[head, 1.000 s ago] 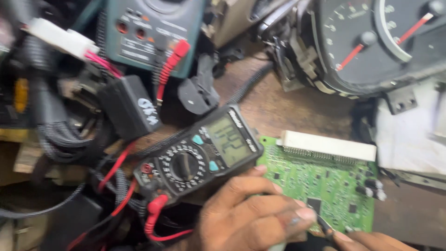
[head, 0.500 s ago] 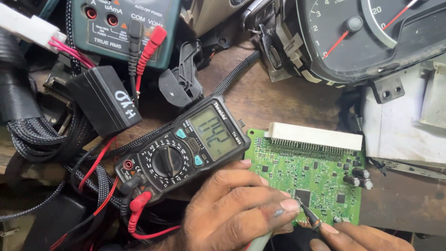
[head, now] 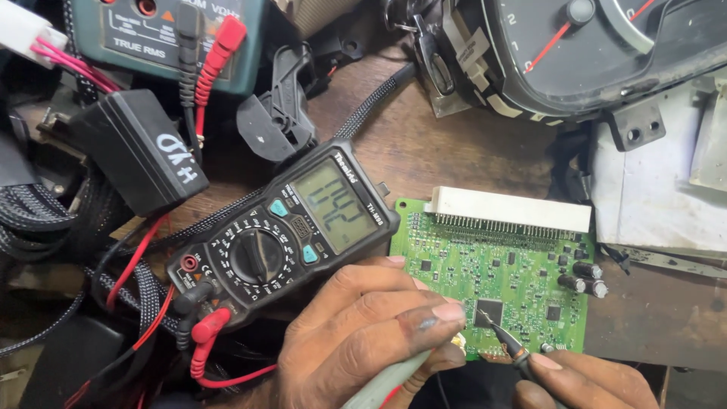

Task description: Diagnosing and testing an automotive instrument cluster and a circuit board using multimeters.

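Note:
A green circuit board (head: pixel 522 280) with a long white connector (head: pixel 511 210) lies on the brown bench. My left hand (head: pixel 363 333) rests on the board's lower left corner and grips a pale green probe (head: pixel 394 379) whose tip is hidden under my fingers. My right hand (head: pixel 583 382), at the bottom edge, holds a black probe (head: pixel 503 341) with its thin tip on a square black chip (head: pixel 488 312). A black multimeter (head: pixel 284 235) lies just left of the board, its screen lit, with red and black leads plugged in.
A second, teal meter (head: pixel 163 34) with red and black plugs sits top left. A black adapter box (head: pixel 136 151) and braided black cables (head: pixel 45 220) crowd the left. A car instrument cluster (head: pixel 583 45) fills the top right, above a white metal bracket (head: pixel 659 189).
The view has shifted, so everything sits a little lower and further left in frame. Both hands stay on the board; the black probe tip has settled on the square chip.

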